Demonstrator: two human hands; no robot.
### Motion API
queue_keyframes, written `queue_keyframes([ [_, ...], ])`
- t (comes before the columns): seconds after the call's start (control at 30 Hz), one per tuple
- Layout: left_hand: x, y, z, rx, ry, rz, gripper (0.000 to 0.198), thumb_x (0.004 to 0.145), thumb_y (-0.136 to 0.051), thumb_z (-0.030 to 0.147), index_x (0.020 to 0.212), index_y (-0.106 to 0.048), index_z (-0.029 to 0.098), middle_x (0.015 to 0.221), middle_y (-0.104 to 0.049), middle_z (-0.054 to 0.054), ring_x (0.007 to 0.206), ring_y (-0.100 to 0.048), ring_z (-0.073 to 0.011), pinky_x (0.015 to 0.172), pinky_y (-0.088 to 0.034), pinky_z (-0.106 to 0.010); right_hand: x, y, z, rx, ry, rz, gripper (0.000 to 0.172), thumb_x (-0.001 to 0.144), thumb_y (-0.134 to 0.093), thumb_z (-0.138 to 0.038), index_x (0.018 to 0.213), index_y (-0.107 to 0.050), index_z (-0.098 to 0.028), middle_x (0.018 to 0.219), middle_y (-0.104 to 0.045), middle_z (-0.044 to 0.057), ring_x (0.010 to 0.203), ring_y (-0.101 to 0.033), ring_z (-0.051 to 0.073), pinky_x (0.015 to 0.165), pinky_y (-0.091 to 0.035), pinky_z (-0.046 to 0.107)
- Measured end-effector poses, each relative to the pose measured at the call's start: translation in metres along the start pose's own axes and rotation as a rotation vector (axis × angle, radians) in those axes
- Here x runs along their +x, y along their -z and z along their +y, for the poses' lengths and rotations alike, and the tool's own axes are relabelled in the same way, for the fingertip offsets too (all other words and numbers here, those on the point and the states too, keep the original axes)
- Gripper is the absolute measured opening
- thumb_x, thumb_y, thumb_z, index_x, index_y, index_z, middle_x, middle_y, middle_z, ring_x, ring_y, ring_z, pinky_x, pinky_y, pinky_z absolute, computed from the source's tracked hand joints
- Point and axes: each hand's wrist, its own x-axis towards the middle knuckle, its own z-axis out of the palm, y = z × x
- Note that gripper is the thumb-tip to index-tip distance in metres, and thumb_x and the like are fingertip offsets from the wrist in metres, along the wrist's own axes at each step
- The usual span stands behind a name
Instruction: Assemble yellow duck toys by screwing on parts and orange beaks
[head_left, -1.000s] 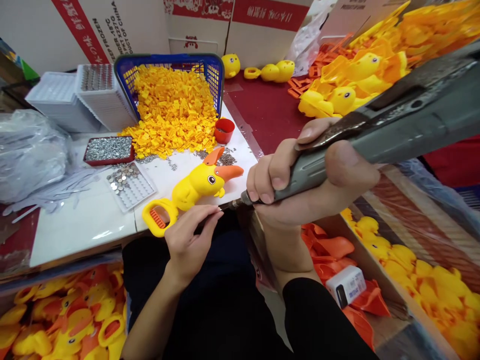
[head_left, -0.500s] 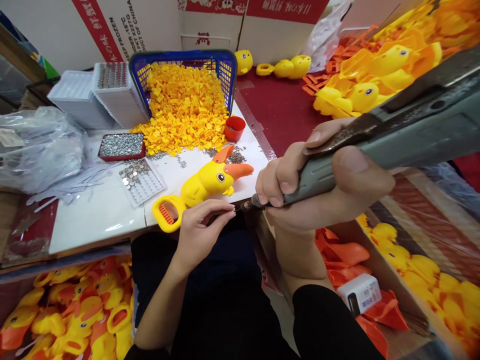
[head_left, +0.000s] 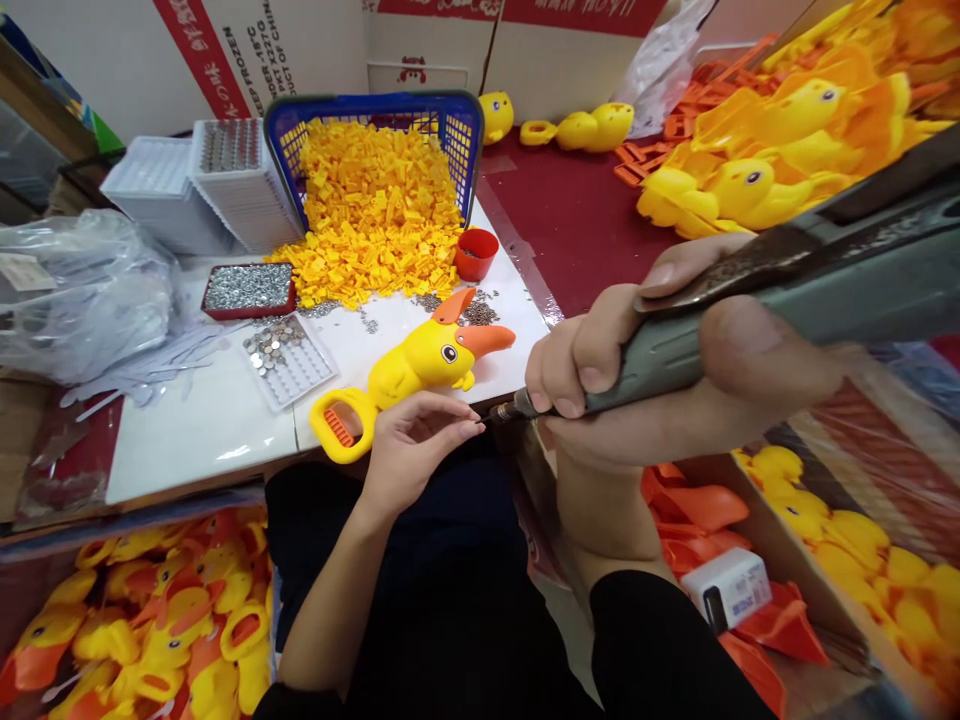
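My right hand [head_left: 637, 375] is wrapped round a grey-green power screwdriver [head_left: 847, 275], its bit angled down to the left. At the bit's tip, the thumb and forefinger of my left hand [head_left: 409, 445] are pinched together on a tiny screw, mostly hidden by the fingertips. Just behind my left hand, a yellow duck toy [head_left: 409, 370] with an orange beak and a ring handle lies on the white work surface [head_left: 187, 440]. Small dark screws [head_left: 478, 312] are scattered beside the duck's head, near a red cup [head_left: 476, 256].
A blue basket [head_left: 474, 165] spills yellow plastic pieces [head_left: 375, 220]. Left of it are stacked white trays [head_left: 232, 190], a red dish of metal parts [head_left: 249, 288] and a tray with discs [head_left: 289, 360]. Boxes of duck toys [head_left: 172, 630] and orange parts [head_left: 697, 500] flank my lap.
The view has shifted slightly, so the scene sits a little further right. My left fingertips and the screwdriver bit remain together; the grip of both hands looks much the same.
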Motion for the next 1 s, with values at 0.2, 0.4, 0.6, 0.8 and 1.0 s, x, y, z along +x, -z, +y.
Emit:
queue_keyframes([
  [0.2,-0.005,-0.006,-0.010,-0.127,0.034,0.068,0.034,0.065,-0.098,0.041,0.077,-0.074,0.020,0.077,-0.079,-0.001,0.069,-0.079,-0.0174,0.071,-0.068,-0.029,-0.006,0.000,0.000,0.093,0.061,-0.011,0.026,0.087,-0.071,-0.046,0.087,-0.052,-0.029,0.049,-0.047,-0.010,0.033,-0.044,0.013,0.036,-0.040,0.029],
  [0.4,-0.008,-0.013,-0.014,-0.296,0.074,0.094,0.038,0.061,-0.100,0.037,0.073,-0.070,0.019,0.075,-0.078,0.002,0.065,-0.078,-0.0148,0.067,-0.067,-0.024,-0.007,0.003,-0.004,0.107,0.057,-0.022,0.023,0.086,-0.075,-0.044,0.085,-0.056,-0.030,0.048,-0.050,-0.009,0.033,-0.045,0.015,0.036,-0.040,0.030],
  [0.6,-0.010,-0.017,-0.014,-0.324,0.115,0.120,0.043,0.060,-0.101,0.040,0.073,-0.065,0.019,0.077,-0.077,0.002,0.067,-0.078,-0.0155,0.069,-0.068,-0.027,-0.009,-0.002,-0.006,0.110,0.006,0.061,0.027,0.082,-0.080,-0.045,0.081,-0.058,-0.030,0.044,-0.049,-0.010,0.030,-0.041,0.014,0.035,-0.039,0.030],
  [0.8,-0.013,-0.020,-0.013,-0.421,0.193,0.141,0.046,0.056,-0.103,0.037,0.076,-0.065,0.019,0.076,-0.076,0.004,0.067,-0.077,-0.0142,0.068,-0.067,-0.025,-0.009,0.002,0.001,0.194,0.086,-0.026,0.018,0.086,-0.076,-0.041,0.088,-0.062,-0.029,0.050,-0.053,-0.007,0.033,-0.044,0.014,0.036,-0.043,0.031],
  [1.0,-0.017,-0.025,-0.012,-0.504,0.244,0.162,0.043,0.060,-0.101,0.035,0.080,-0.068,0.018,0.075,-0.077,0.004,0.068,-0.077,-0.0125,0.069,-0.065,-0.020,-0.005,0.009,0.007,0.223,0.130,-0.110,0.017,0.088,-0.073,-0.040,0.090,-0.062,-0.028,0.051,-0.051,-0.008,0.034,-0.045,0.013,0.038,-0.045,0.030],
])
